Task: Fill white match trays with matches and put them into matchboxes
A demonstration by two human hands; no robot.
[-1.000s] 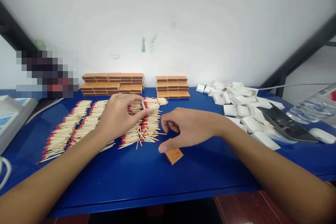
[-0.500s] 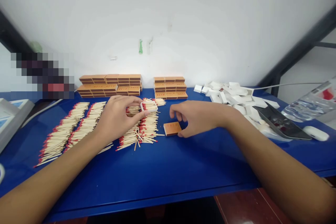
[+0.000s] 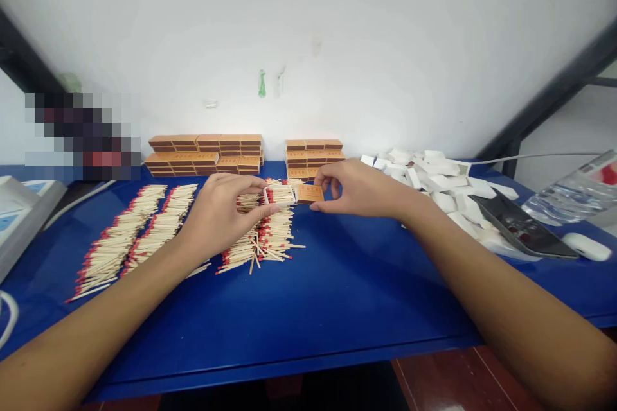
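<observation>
Between thumb and fingers, my left hand grips a white matchbox tray with matches inside, above the matches. My right hand pinches an orange matchbox sleeve by its right end. The sleeve's left end meets the tray's right end, and the two are in line. Loose red-tipped matches lie below the tray, and two long rows of matches spread to the left, partly behind my left forearm.
Stacked matchboxes and a smaller stack stand by the wall. At right are white trays, a dark phone, a white mouse and a plastic bottle. A white device sits far left.
My right hand has taken hold of the orange sleeve and lifted it from the table, up and left to the tray's end. My left hand has kept its grip on the tray.
</observation>
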